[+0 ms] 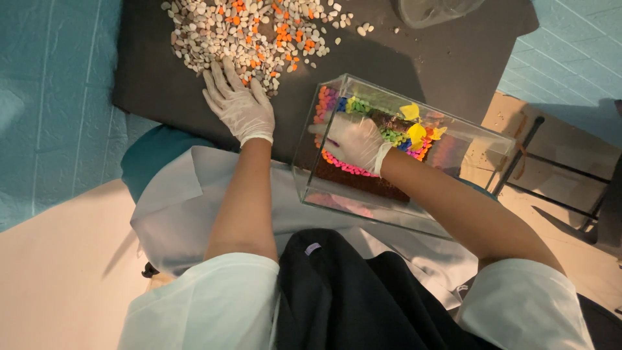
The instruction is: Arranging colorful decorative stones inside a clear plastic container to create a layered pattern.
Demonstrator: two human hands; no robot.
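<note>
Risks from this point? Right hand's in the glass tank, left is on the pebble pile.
1. The clear rectangular glass tank partly overhangs the dark mat toward the person's lap; a push from the white-gloved right hand inside could tip or slide it.
2. That hand could smear the rows of coloured pebbles already laid in the tank.
3. The white-gloved left hand pressing the loose pile of white and orange pebbles could scatter stones off the mat.
</note>
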